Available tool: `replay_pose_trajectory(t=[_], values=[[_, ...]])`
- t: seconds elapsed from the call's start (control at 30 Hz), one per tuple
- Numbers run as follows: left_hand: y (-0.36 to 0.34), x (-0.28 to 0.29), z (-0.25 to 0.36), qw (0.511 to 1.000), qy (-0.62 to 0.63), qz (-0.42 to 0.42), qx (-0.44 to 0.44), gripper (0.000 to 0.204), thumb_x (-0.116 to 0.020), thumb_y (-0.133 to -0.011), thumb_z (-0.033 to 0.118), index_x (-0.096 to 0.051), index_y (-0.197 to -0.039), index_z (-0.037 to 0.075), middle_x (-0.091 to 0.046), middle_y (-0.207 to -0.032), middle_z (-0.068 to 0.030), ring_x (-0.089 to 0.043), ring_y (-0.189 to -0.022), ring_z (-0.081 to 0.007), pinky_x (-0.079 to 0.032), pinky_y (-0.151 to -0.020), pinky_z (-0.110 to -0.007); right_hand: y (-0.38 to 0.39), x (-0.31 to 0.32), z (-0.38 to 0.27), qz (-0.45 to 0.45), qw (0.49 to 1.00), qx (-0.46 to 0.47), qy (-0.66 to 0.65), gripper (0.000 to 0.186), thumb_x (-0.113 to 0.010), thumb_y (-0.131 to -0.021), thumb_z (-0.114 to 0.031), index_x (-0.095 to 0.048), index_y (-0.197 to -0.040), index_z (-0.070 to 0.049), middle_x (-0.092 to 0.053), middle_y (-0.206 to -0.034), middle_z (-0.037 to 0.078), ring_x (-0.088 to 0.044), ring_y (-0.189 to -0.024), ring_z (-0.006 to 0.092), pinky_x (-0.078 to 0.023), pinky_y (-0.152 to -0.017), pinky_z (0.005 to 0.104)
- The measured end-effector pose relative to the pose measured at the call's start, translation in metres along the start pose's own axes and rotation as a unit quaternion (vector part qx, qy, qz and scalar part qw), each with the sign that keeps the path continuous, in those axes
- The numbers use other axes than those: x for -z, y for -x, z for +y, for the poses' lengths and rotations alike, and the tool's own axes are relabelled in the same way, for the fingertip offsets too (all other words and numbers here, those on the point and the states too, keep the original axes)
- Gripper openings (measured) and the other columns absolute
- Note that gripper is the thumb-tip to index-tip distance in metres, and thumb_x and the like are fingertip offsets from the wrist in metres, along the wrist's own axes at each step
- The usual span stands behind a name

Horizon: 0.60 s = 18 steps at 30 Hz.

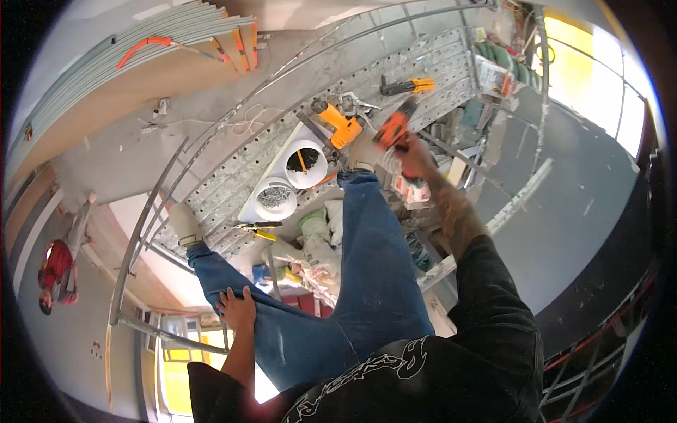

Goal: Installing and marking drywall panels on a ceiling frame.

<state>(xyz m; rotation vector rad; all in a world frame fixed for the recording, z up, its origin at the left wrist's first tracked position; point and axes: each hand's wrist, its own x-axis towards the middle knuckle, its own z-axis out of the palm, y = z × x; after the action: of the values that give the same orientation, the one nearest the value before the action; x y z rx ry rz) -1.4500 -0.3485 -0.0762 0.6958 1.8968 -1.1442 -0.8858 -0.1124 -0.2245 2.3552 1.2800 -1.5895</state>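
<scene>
My right hand is wrapped round an orange-and-black cordless drill, held over the perforated metal scaffold platform. The drill is slightly blurred. On my left thigh rests my left hand, its fingers spread and nothing in them. Between my feet stand two white buckets: one bucket contains silvery fasteners, the other bucket dark ones with a yellow-handled tool among them. A yellow power tool lies beyond the buckets, near my right foot. Snips with yellow-and-black handles lie by the nearer bucket.
Farther along the platform lies a yellow-and-black tool. Metal guard rails curve round the platform. At the far left leans a stack of boards with an orange-handled saw. A person in a red top is at the left. Below are bags and debris.
</scene>
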Motion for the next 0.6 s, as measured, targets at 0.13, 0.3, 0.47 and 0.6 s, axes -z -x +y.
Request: replay_pose_trajectory(t=[0.13,0.3,0.47,0.6], values=[[-0.002,-0.022,0.032,1.0,-0.015,0.009,-0.005,0.072,-0.049,-0.097,0.061,-0.047,-0.151,0.013,-0.036,-0.161,-0.0156,-0.027,-0.149,-0.0438,-0.031,-0.116,-0.06,-0.102,0.061,0.117,0.146,0.982,0.008,0.116,0.053,-0.082,-0.081,-0.027,-0.057,-0.121,-0.003,-0.071,-0.108,0.014,-0.069,-0.098,0.0334,-0.053,-0.089,0.043],[0.002,-0.019,0.017,0.998,-0.004,0.058,0.011,0.068,-0.054,-0.096,0.054,-0.049,-0.148,0.01,-0.04,-0.158,-0.0167,-0.032,-0.146,-0.0429,-0.033,-0.117,-0.054,-0.171,0.02,0.12,0.07,0.97,-0.07,-0.222,0.043,-0.081,-0.085,-0.013,-0.056,-0.117,-0.002,-0.07,-0.104,0.01,-0.066,-0.092,0.0211,-0.055,-0.081,0.037],[-0.002,-0.02,0.057,0.996,0.046,0.074,-0.037,0.067,-0.055,-0.096,0.052,-0.05,-0.147,0.008,-0.044,-0.153,-0.0203,-0.035,-0.143,-0.0445,-0.032,-0.118,-0.053,-0.227,0.04,0.153,0.105,0.983,0.0,-0.149,0.036,-0.079,-0.085,-0.006,-0.057,-0.114,-0.004,-0.067,-0.1,0.004,-0.066,-0.085,0.0141,-0.057,-0.073,0.0331],[0.001,-0.009,0.079,0.995,0.049,0.082,-0.035,0.067,-0.056,-0.096,0.053,-0.05,-0.146,0.009,-0.045,-0.153,-0.0205,-0.035,-0.144,-0.0443,-0.031,-0.118,-0.052,-0.238,0.011,0.154,0.206,0.965,-0.045,0.157,0.062,-0.087,-0.077,-0.024,-0.054,-0.124,0.001,-0.069,-0.115,0.019,-0.069,-0.105,0.0337,-0.054,-0.089,0.0432]])
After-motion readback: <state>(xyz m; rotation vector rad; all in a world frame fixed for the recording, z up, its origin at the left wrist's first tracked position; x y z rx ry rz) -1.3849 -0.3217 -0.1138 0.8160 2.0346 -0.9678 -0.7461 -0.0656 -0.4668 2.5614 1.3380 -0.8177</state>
